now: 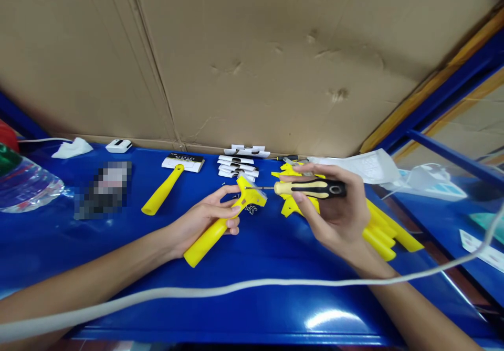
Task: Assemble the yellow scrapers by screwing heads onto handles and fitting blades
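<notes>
My left hand (212, 212) is closed around a yellow scraper (210, 241), just below its forked head, with the handle slanting toward me. In my right hand (346, 204) is a screwdriver (303, 188) with a cream and black handle. Its shaft points left, and the tip meets the scraper's head; whether it sits in a screw is too small to tell. Several small screws (251, 209) lie on the table just behind the head. Yellow plastic heads (289, 206) are piled behind the screwdriver, partly hidden by my right hand.
Yellow handles (394, 227) lie right of my right hand. A finished-looking scraper (163, 188) with a black-and-white cover rests at left. White-and-black sleeves (238, 166) are stacked at the back. A plastic bottle (27, 183) stands far left. A white cable (252, 285) crosses in front of my forearms.
</notes>
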A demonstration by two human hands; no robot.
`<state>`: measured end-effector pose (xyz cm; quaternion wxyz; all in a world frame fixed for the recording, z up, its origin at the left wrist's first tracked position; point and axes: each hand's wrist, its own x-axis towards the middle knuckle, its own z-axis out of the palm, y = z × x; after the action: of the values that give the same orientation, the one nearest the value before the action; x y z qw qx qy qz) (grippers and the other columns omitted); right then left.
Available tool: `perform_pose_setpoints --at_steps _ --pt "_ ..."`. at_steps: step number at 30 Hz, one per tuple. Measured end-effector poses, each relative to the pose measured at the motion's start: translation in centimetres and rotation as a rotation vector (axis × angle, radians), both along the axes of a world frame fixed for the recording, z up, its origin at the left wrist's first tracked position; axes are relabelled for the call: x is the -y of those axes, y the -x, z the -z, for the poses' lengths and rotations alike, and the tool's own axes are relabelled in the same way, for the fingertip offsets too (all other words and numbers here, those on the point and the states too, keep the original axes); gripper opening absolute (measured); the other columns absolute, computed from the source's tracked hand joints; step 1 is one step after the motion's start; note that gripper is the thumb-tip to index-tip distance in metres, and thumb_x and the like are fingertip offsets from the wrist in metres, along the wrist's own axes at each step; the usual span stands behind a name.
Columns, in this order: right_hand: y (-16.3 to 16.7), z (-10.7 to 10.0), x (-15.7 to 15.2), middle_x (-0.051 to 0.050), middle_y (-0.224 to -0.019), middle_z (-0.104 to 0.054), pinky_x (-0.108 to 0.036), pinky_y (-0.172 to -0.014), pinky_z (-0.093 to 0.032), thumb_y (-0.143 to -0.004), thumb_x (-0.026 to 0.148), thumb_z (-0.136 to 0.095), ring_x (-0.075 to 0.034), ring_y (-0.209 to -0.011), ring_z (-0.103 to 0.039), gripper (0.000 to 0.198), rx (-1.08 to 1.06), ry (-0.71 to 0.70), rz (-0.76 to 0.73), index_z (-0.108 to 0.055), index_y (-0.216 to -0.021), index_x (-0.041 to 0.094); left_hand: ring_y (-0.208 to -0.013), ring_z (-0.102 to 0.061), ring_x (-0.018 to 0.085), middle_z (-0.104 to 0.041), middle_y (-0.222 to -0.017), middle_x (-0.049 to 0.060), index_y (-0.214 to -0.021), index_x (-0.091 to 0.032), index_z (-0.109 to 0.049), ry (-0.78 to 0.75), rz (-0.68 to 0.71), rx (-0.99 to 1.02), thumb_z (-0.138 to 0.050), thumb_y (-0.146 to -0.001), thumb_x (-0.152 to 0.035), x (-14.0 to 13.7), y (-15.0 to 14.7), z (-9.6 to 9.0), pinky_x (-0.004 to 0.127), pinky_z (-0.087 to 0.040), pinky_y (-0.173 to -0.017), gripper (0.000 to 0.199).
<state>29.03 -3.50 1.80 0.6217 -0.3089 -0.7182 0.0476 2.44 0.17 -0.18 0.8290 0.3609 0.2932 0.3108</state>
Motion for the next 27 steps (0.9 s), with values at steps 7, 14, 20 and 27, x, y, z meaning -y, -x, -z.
perform_pose_setpoints --at_steps 7,14,20,27 --pt "-0.1 -0.1 -0.3 -0.010 -0.125 -0.077 -0.049 -0.096 -0.072 -0.096 0.019 -0.082 -0.028 -0.110 -0.082 0.044 0.004 0.001 0.022 -0.062 -0.134 0.027 -0.062 -0.057 0.009 -0.065 -0.088 -0.001 -0.138 -0.021 -0.060 0.004 -0.012 -0.006 -0.092 -0.083 -0.017 0.0 0.0 -0.1 0.028 -0.045 -0.065 0.064" --pt "-0.3 0.4 -0.2 -0.004 -0.104 -0.080 -0.044 -0.089 -0.069 -0.092 0.017 -0.089 -0.024 -0.095 -0.082 0.038 0.054 0.013 0.076 -0.066 -0.121 0.027 -0.063 -0.058 0.009 -0.064 -0.094 0.000 -0.135 -0.023 -0.061 0.040 -0.020 0.027 -0.093 -0.082 -0.014 -0.2 0.1 0.2 0.028 -0.047 -0.065 0.062" --pt "0.1 0.0 -0.2 -0.010 -0.125 -0.079 -0.050 -0.099 -0.070 -0.099 0.017 -0.079 -0.027 -0.116 -0.082 0.043 0.012 0.050 -0.045 -0.060 -0.136 0.027 -0.064 -0.059 0.008 -0.068 -0.102 0.003 -0.132 -0.024 -0.064 0.025 -0.034 0.048 -0.092 -0.083 -0.013 -0.3 0.2 0.8 0.028 -0.049 -0.067 0.057" --pt "0.8 -1.0 -1.6 -0.006 -0.111 -0.081 -0.047 -0.090 -0.071 -0.097 0.026 -0.086 -0.025 -0.100 -0.084 0.040 0.048 0.034 -0.043 -0.060 -0.127 0.027 -0.063 -0.059 0.008 -0.066 -0.098 0.001 -0.132 -0.023 -0.064 0.022 -0.046 0.064 -0.092 -0.082 -0.011 -0.3 0.2 0.5 0.028 -0.050 -0.067 0.058"
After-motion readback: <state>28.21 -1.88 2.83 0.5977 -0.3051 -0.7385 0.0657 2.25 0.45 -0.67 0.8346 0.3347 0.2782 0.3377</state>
